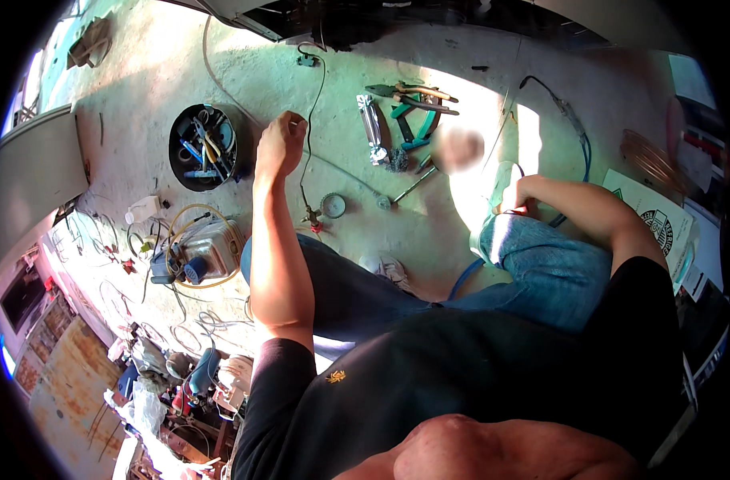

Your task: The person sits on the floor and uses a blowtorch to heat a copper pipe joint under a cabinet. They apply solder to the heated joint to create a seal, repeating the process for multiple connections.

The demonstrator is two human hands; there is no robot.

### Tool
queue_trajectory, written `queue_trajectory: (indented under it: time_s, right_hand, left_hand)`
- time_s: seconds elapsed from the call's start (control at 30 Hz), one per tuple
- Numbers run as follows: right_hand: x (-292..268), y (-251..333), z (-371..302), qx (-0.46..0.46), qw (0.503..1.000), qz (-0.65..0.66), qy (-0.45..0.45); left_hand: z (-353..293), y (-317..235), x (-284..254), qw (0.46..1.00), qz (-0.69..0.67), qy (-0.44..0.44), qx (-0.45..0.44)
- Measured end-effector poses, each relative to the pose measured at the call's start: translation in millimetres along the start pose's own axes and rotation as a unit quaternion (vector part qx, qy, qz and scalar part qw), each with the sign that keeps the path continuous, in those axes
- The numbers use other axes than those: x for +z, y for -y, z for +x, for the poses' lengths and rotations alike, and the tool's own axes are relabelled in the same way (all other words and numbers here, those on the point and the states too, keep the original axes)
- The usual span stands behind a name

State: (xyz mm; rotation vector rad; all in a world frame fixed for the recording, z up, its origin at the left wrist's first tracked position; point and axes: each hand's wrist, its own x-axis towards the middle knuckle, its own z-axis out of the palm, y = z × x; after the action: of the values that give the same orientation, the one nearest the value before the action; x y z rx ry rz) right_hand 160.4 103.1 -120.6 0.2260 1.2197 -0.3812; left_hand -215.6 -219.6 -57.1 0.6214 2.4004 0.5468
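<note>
My left hand is held out over the floor with its fingers curled closed. Whatever it may grip is too small to make out. Just right of it runs a thin dark cable, ending at a small brass-and-red valve. By my bent right knee, my right hand is curled around something I cannot make out; a bit of red shows beneath it. Pliers and green-handled tools lie ahead between my hands. Beside them is a silver packet. A metal rod and a small round cap lie nearer.
A black bucket of hand tools stands at the left. Nearer are a pump-like machine, a white bottle and tangled hoses. Right lie a blue hose, coiled copper tubing and a white printed box.
</note>
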Motion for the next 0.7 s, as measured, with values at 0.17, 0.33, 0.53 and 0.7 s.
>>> queue_trajectory:
  time_s: [0.17,0.33,0.53,0.7]
  right_hand:
    - [3,19,-43,0.023,0.998,0.051,-0.004]
    - [5,12,-30,0.004,0.999,0.033,-0.036]
    - [2,15,-19,-0.020,0.996,-0.079,-0.047]
    - [15,-13,45,-0.074,0.983,-0.162,-0.038]
  left_hand:
    - [14,-11,4,1.000,-0.007,0.000,0.016]
    - [17,-20,6,1.000,-0.012,0.000,0.023]
    - [19,-21,14,0.998,-0.001,-0.023,0.054]
    - [30,-34,26,0.998,-0.006,-0.013,0.054]
